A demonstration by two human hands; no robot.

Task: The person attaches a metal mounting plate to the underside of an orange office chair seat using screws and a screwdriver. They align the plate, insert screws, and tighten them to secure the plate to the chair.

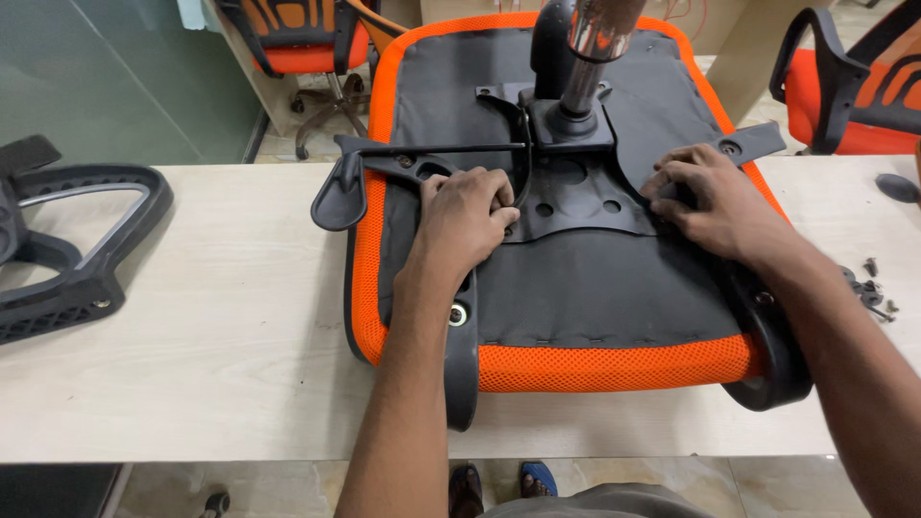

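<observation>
An orange mesh chair seat (pixel 595 364) lies upside down on a pale wooden table (pixel 211 317), its black fabric underside facing up. A black metal mechanism plate (pixel 576 197) with a chrome gas-lift cylinder (pixel 590 58) sits at its middle. My left hand (pixel 465 216) rests fingers-down on the left edge of that plate, beside a black armrest bracket (pixel 462 355). My right hand (pixel 710 197) presses on the plate's right edge, near the right armrest bracket (pixel 777 355). Neither hand holds a tool.
A loose black plastic armrest part (pixel 72 245) lies at the table's left end. Several small dark screws (pixel 871 288) are scattered at the right edge. Orange office chairs (pixel 854 82) stand behind the table, and a glass partition (pixel 115 77) is at far left.
</observation>
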